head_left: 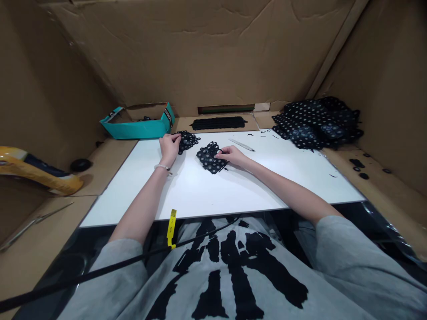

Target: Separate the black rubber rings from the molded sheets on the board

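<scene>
Above the white board [200, 195], my right hand [232, 155] pinches the right edge of a small black sheet [211, 161] dotted with round holes or pale spots. Ring-shaped bits line that sheet's upper edge. Farther left, my left hand [169, 146] has its fingertips pressed together at the near side of a heap of black rings [189, 140]. What those fingers hold, if anything, is too small to tell. A white pen-like tool [242, 145] with a dark tip lies beyond my right hand.
An open teal box [136, 130] stands at the back left, beside a dark strip bundle [218, 123]. Several dotted black sheets [316, 122] are piled back right. A yellow tool [40, 171] and tweezers-like metal tool [36, 221] lie left. Cardboard walls [213, 58] enclose the board.
</scene>
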A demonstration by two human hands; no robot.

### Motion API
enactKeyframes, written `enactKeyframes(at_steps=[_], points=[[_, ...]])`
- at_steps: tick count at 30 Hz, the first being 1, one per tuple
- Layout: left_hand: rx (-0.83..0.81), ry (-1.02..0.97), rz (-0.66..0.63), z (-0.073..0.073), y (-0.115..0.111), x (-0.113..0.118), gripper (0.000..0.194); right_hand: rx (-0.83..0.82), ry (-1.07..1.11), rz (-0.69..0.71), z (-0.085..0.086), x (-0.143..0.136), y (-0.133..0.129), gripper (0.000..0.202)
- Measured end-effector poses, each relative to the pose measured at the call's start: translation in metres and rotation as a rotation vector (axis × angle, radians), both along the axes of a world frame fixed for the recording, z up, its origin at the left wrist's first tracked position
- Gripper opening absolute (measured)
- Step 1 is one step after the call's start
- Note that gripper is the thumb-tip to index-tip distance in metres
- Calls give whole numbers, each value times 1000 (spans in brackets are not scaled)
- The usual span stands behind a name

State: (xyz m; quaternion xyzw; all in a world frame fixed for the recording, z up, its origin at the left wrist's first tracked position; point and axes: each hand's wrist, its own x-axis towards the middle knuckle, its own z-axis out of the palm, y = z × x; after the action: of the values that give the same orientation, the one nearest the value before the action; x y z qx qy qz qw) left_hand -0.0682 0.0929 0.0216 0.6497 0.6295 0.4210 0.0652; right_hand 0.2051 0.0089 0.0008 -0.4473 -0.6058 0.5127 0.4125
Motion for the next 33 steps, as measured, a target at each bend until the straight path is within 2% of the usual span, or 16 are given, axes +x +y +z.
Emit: enactKeyframes(at_steps=[2,4,8,10,12,18,21,23,27,28,30,33], points=[[45,117,51,2,-5,0,39,-4,24,3,-1,0,-1,45],[94,183,38,7,-14,9,42,-6,29,0,-1,0,-1,44],[92,312,-204,16,-31,35,29,-10,11,-45,-3,-1,-1,46],[67,346,-262,17,-33,39,25,-18,22,-49,-4,-2,0,47],[66,330,-233,14,-29,34,26,-25,34,-35,-4,-3,0,48],[32,226,32,6,-11,-2,29,7,-10,-31,-2,-1,-2,48],[49,218,38,11,-14,-2,31,8,-13,-25,-3,-1,0,49],[73,221,-74,17,-21,9,30,3,-1,-18,-6,-1,2,49],[57,263,-584,24,-43,42,29,20,48,-9,-11,-3,5,50],[38,276,-670,24,-49,51,29,36,52,-14,-11,-4,5,50],[-2,294,-739,21,-58,64,28,70,52,-20,-10,-5,5,49],[-59,251,-706,15,-62,73,23,89,64,5,-8,-3,6,48]])
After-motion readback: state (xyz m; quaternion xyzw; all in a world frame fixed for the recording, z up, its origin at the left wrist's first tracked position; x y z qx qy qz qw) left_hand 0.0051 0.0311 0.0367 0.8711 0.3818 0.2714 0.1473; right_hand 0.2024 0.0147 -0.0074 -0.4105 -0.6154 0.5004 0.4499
